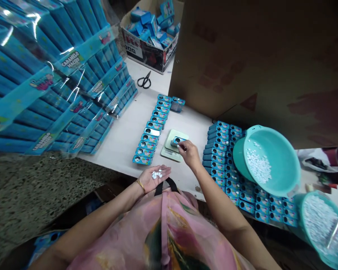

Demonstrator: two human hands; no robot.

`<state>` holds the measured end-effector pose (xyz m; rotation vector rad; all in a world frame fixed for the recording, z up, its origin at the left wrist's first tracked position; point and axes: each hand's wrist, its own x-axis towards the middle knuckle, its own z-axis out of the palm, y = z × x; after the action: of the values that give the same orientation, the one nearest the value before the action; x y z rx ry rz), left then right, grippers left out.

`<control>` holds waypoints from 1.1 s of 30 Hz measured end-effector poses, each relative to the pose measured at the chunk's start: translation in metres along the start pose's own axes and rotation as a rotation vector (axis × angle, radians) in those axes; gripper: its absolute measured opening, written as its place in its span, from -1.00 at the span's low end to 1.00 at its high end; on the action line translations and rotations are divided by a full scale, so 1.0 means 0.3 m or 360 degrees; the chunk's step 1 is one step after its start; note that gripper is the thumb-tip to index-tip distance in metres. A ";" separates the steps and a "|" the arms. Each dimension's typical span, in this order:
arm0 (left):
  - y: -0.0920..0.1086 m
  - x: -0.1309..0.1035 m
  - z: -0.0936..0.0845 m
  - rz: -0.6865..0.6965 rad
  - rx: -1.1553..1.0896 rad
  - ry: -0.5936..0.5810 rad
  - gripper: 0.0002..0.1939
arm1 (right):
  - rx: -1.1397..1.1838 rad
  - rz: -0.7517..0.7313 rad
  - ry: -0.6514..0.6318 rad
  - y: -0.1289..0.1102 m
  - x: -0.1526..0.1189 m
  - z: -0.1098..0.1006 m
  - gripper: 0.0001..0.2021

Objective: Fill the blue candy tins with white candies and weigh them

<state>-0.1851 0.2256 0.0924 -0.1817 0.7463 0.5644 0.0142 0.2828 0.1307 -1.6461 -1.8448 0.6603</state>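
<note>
Palm up and fingers stretched, my left hand point(154, 177) holds several small white candies point(157, 174) near the table's front edge. My right hand point(189, 153) is closed in a pinch with a white candy point(178, 146) at its fingertips. That pinch is just at the front edge of a small blue box point(174, 141) with a dark round opening in its top. The box stands on a pale green scale point(169, 153). Left of the scale runs a row of similar blue boxes point(147, 144), and white candies show in the openings of the nearest ones.
Wrapped stacks of blue packs point(73, 71) rise at left. Scissors point(145, 80) lie behind them, near a carton point(146, 52) of blue boxes. A large cardboard box point(231, 56) walls the back. At right are packed blue boxes point(218, 153) and green tubs point(284, 165) point(302, 210) of candies.
</note>
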 end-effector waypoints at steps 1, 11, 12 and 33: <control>0.000 -0.002 -0.002 0.0004 -0.0003 0.0003 -0.77 | -0.0047 0.0004 0.0009 0.012 0.027 -0.001 -0.82; 0.000 -0.005 -0.014 0.0017 -0.0051 0.0034 -0.77 | 0.0181 0.0061 0.0234 0.052 0.073 0.027 -0.83; 0.000 -0.004 -0.011 0.0013 -0.0055 0.0032 -0.77 | 0.0185 0.0071 0.0261 0.048 0.073 0.023 -0.83; -0.030 -0.020 -0.033 -0.0166 -0.0158 -0.0029 -0.77 | -0.0088 -0.0405 -0.0661 -0.117 -0.273 0.168 -0.76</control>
<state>-0.1896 0.2122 0.0889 -0.3052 0.6873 0.5036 -0.0397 0.1981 0.1117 -1.3434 -2.3355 0.8936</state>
